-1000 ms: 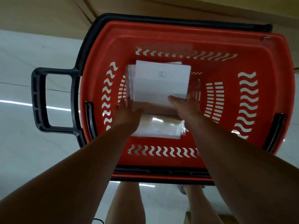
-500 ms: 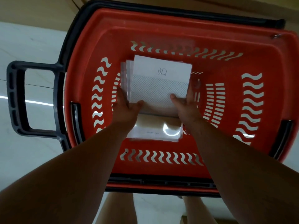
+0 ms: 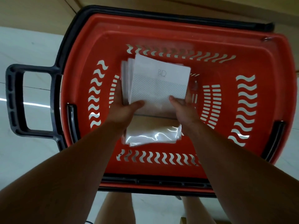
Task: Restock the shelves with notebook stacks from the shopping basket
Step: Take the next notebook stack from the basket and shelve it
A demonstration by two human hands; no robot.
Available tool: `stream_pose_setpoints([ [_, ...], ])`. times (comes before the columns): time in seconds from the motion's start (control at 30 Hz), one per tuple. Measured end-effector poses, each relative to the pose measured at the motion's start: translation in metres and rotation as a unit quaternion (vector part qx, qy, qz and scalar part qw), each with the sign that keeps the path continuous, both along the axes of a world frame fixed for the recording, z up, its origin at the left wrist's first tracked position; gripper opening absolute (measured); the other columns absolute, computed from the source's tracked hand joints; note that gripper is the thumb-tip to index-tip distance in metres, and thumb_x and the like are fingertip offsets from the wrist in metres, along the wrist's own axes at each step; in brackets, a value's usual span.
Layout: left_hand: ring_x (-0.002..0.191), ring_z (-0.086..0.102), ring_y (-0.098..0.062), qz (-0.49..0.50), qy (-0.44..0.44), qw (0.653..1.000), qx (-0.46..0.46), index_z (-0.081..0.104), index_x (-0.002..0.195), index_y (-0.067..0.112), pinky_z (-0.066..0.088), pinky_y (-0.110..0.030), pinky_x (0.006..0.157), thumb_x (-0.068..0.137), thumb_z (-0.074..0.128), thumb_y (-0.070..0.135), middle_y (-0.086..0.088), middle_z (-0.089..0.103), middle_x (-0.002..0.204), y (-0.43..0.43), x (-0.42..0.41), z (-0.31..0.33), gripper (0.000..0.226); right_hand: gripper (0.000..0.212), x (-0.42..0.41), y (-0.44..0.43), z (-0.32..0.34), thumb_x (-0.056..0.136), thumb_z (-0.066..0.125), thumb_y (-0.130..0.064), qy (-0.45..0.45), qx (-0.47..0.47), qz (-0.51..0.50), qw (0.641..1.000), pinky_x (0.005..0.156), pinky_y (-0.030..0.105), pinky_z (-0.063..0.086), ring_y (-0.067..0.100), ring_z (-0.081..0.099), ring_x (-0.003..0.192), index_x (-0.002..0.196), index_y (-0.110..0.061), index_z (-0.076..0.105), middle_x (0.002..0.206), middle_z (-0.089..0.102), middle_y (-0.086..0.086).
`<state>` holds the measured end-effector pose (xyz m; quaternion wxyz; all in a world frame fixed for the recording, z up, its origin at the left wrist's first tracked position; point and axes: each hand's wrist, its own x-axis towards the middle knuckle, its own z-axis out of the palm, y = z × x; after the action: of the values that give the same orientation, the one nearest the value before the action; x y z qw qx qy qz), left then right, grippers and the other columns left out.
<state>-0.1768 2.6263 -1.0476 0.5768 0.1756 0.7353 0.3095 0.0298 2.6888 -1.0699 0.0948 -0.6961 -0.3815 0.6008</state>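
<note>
Left hand (image 3: 123, 109) and right hand (image 3: 182, 110) gripping notebook stack (image 3: 159, 81) inside basket (image 3: 265, 62): thumbs (image 3: 137, 103) pressing top cover, fingers (image 3: 188, 97) curling round side edges. Stack appearing light, glossy, fanning loosely; squeezing both sides likely preventing slippage. Wrapped stack (image 3: 152, 135) lying under wrists.

Pale glossy floor tiles (image 3: 24, 159) reflect a light streak (image 3: 34, 103); tan board (image 3: 32, 10) lies beyond.

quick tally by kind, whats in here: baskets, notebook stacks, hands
basket: 1
notebook stacks: 2 (held stack, wrapped stack)
hands: 2 (left hand, right hand)
total: 5
</note>
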Motion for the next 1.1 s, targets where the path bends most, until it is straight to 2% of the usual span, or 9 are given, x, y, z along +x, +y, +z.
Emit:
stream_pose_setpoints([
  [0.13, 0.138, 0.048, -0.024, -0.035, -0.034, 0.999, 0.021, 0.007, 0.159, 0.052, 0.052, -0.051, 0.106, 0.087, 0.076, 0.028, 0.004, 0.039, 0.158, 0.0, 0.007, 0.013, 0.103, 0.071, 0.009, 0.003, 0.008, 0.093, 0.067, -0.052, 0.022, -0.027, -0.005, 0.999, 0.11, 0.039, 0.038, 0.02, 0.044, 0.14, 0.154, -0.044, 0.032, 0.157, 0.044, -0.006],
  [0.27, 0.139, 0.044, -0.022, -0.049, -0.058, 0.996, 0.048, 0.002, 0.157, 0.057, 0.055, -0.04, 0.101, 0.095, 0.068, 0.011, 0.008, 0.027, 0.163, 0.002, 0.015, 0.024, 0.102, 0.091, 0.015, 0.004, 0.013, 0.074, 0.067, -0.073, 0.014, -0.023, 0.016, 1.0, 0.117, 0.051, 0.038, 0.024, 0.042, 0.143, 0.153, -0.053, 0.027, 0.159, 0.041, -0.008],
  [0.4, 0.142, 0.04, -0.02, -0.042, -0.031, 0.998, 0.03, 0.004, 0.16, 0.051, 0.051, -0.038, 0.104, 0.094, 0.069, 0.017, 0.006, 0.027, 0.165, 0.001, 0.02, 0.021, 0.099, 0.082, 0.017, 0.0, 0.01, 0.085, 0.065, -0.066, -0.005, -0.031, 0.03, 0.999, 0.117, 0.054, 0.038, 0.026, 0.041, 0.144, 0.154, -0.053, 0.021, 0.161, 0.039, -0.005],
  [0.5, 0.136, 0.052, -0.017, -0.048, 0.031, 0.998, 0.018, 0.018, 0.161, 0.041, 0.053, -0.047, 0.106, 0.081, 0.081, 0.046, 0.007, 0.048, 0.152, 0.001, 0.018, 0.01, 0.101, 0.078, 0.01, -0.005, 0.004, 0.087, 0.07, -0.051, 0.009, -0.03, 0.018, 0.999, 0.116, 0.05, 0.038, 0.02, 0.044, 0.142, 0.153, -0.047, 0.029, 0.157, 0.045, -0.008],
  [0.6, 0.132, 0.056, -0.015, -0.017, 0.051, 0.998, 0.01, 0.028, 0.159, 0.031, 0.052, -0.053, 0.107, 0.084, 0.081, 0.033, 0.006, 0.056, 0.145, -0.001, 0.019, -0.004, 0.092, 0.081, 0.004, -0.009, -0.001, 0.086, 0.07, -0.053, -0.002, -0.023, 0.017, 1.0, 0.119, 0.052, 0.034, 0.023, 0.041, 0.146, 0.155, -0.044, 0.028, 0.158, 0.044, -0.008],
  [0.73, 0.135, 0.053, -0.016, -0.01, 0.068, 0.998, 0.004, 0.03, 0.156, 0.04, 0.049, -0.056, 0.109, 0.075, 0.078, 0.044, 0.01, 0.055, 0.144, -0.007, 0.024, -0.006, 0.094, 0.068, 0.005, -0.011, 0.0, 0.1, 0.065, -0.037, -0.014, -0.021, -0.006, 1.0, 0.105, 0.034, 0.034, 0.022, 0.043, 0.144, 0.159, -0.032, 0.031, 0.158, 0.044, -0.004],
  [0.83, 0.131, 0.056, -0.017, -0.005, 0.06, 0.998, 0.005, 0.031, 0.155, 0.039, 0.054, -0.054, 0.102, 0.079, 0.079, 0.034, 0.007, 0.057, 0.141, -0.005, 0.024, -0.003, 0.09, 0.066, 0.007, -0.013, 0.004, 0.099, 0.067, -0.036, 0.004, -0.035, -0.028, 0.999, 0.102, 0.032, 0.035, 0.015, 0.047, 0.133, 0.156, -0.03, 0.034, 0.142, 0.051, -0.012],
  [0.93, 0.137, 0.05, -0.023, -0.04, 0.047, 0.998, 0.017, 0.016, 0.158, 0.049, 0.056, -0.054, 0.099, 0.07, 0.079, 0.04, 0.005, 0.048, 0.15, 0.001, 0.021, 0.006, 0.109, 0.066, 0.007, -0.01, 0.008, 0.089, 0.077, -0.043, 0.024, -0.057, -0.053, 0.997, 0.111, 0.039, 0.043, 0.012, 0.054, 0.123, 0.146, -0.03, 0.045, 0.124, 0.057, -0.018],
  [1.1, 0.135, 0.047, -0.015, -0.109, -0.022, 0.993, 0.041, 0.007, 0.161, 0.048, 0.052, -0.05, 0.106, 0.087, 0.071, 0.003, 0.021, 0.044, 0.141, 0.01, 0.015, 0.021, 0.107, 0.067, 0.016, -0.009, 0.012, 0.07, 0.088, -0.053, 0.054, -0.059, -0.066, 0.995, 0.108, 0.052, 0.05, 0.017, 0.063, 0.123, 0.128, -0.042, 0.058, 0.13, 0.066, -0.01],
])
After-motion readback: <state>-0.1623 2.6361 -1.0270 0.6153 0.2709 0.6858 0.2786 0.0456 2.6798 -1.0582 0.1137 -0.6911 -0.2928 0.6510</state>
